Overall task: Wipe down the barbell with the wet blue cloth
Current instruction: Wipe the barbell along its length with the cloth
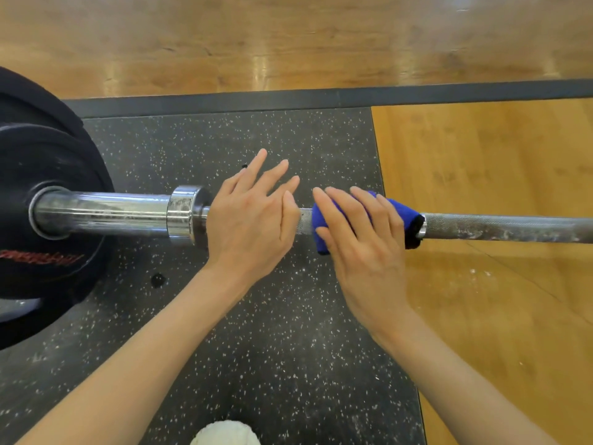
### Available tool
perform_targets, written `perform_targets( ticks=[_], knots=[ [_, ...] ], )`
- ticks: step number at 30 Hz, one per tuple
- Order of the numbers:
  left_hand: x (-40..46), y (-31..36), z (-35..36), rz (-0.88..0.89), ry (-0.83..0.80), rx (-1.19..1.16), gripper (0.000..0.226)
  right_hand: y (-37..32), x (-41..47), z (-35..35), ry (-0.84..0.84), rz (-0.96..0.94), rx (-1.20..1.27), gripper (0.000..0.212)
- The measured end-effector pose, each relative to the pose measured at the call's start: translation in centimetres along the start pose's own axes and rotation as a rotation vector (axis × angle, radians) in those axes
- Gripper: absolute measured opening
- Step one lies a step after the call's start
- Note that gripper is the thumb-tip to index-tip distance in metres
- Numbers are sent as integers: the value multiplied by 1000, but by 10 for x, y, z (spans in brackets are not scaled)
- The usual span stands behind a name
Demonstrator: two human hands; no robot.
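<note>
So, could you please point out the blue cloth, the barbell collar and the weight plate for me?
blue cloth point(402, 211): head view, on its top fold right of the fingers.
barbell collar point(184, 213): head view, on its shiny outer face.
weight plate point(48, 155): head view, on its black face.

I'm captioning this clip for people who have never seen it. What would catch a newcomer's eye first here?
Most likely the bright blue cloth draped over the barbell right of centre, with the right hand lying flat on it, fingers straight. Just left of it the left hand rests open on the bar beside the shiny collar. At the far left looms a big black weight plate on the speckled mat.
</note>
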State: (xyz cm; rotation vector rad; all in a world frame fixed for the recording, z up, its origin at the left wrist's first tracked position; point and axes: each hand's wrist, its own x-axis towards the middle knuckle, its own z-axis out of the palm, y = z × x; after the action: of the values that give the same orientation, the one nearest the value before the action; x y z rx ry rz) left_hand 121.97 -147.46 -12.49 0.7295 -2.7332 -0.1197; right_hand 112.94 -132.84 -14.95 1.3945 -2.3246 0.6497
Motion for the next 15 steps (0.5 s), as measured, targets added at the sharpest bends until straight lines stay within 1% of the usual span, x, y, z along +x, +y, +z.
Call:
perform_targets(
  ticks=[2,3,5,7,8,9,11,13,15],
  knots=[
    [5,-4,1,6,0,2,52,18,5,-5,-46,-117,-17,39],
    [8,-5,2,5,-11,-1,52,31,3,-11,-60,-139,-31,40],
    [13,-6,4,-9,-25,-9,51,43,1,-19,-50,-49,-35,41],
    [19,-7,6,-25,-58,-1,55,23,10,-9,-25,49,-6,41],
    [23,-7,5,-32,-96,1,59,10,15,-1,-25,56,10,40],
    [27,-8,3,-35,-134,-3,65,1,20,6,-26,24,30,39],
    [36,-10,1,-33,-198,-35,74,7,28,10,-46,-79,44,37],
    [43,-13,2,-41,-213,-73,70,32,25,3,-44,-112,14,38],
    [48,-17,3,33,-119,-52,59,43,23,-1,-14,-25,4,39]
  ],
)
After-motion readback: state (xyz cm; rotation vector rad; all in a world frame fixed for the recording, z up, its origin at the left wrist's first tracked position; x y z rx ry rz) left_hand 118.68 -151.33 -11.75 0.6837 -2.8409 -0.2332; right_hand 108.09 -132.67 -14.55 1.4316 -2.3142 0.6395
